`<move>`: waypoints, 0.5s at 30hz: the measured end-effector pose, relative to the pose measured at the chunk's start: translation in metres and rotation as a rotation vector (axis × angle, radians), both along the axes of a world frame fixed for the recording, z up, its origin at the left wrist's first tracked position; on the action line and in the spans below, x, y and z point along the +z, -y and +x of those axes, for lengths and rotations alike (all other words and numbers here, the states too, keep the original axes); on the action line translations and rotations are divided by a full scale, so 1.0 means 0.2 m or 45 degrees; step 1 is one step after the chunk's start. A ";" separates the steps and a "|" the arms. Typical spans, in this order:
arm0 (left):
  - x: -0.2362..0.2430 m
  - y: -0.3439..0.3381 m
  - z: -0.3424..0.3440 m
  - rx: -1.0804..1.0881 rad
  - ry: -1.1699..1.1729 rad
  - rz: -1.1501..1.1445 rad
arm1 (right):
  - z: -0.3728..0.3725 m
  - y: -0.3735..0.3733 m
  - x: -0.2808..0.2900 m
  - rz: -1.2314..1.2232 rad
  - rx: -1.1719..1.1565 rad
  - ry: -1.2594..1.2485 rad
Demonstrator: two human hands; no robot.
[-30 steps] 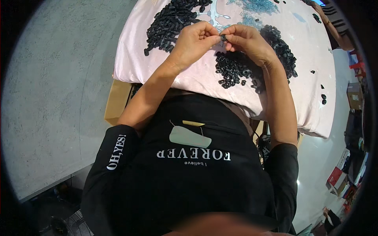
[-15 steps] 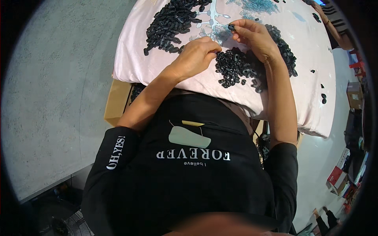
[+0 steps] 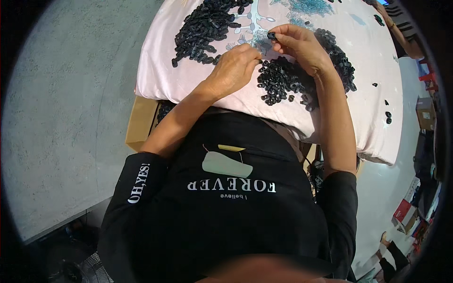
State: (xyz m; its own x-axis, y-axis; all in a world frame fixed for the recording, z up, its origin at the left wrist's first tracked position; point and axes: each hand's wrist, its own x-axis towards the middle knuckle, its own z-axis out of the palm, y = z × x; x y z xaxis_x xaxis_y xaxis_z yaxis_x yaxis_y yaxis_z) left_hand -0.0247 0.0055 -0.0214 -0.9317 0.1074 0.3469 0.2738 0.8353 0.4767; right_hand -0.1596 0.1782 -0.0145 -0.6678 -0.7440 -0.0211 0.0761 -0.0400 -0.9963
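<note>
Between the thumb and fingertips of my right hand (image 3: 302,47) is a small black plastic part (image 3: 271,36), held above the cloth. My left hand (image 3: 236,68) is pinched, palm down, just left of it; a tiny dark bit shows at its fingertips, too small to name. Below my hands lies a pile of small black pieces (image 3: 276,82). Another heap of black parts (image 3: 335,52) lies beyond my right wrist, partly hidden by it. A larger heap of ribbed black parts (image 3: 203,33) spreads at the far left. Small clear bluish pieces (image 3: 311,6) are scattered at the back.
A pale pink cloth (image 3: 373,113) with a printed tree covers the table, with a few loose black parts (image 3: 388,118) near its right side. A cardboard box (image 3: 140,122) stands under the left edge. Another person's arm (image 3: 401,40) reaches in at the far right. A fan (image 3: 89,269) stands lower left.
My right hand has shifted slightly left with the black part, toward my left hand. My left hand has moved a little left. Someone's legs at the lower right have moved.
</note>
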 end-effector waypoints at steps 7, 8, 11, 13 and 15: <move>0.00 0.02 -0.01 0.051 0.041 0.185 | 0.01 0.00 0.00 0.014 0.021 0.011; 0.00 0.02 -0.01 0.051 0.039 0.184 | 0.01 0.01 0.00 0.029 0.029 0.005; 0.00 0.03 -0.02 0.099 0.223 0.538 | 0.01 0.01 -0.01 -0.002 0.082 0.045; 0.01 0.03 -0.03 0.167 0.337 0.849 | 0.01 0.01 -0.02 -0.009 0.091 0.052; 0.03 0.03 -0.03 0.169 0.320 0.902 | 0.01 0.01 -0.02 -0.016 0.099 0.059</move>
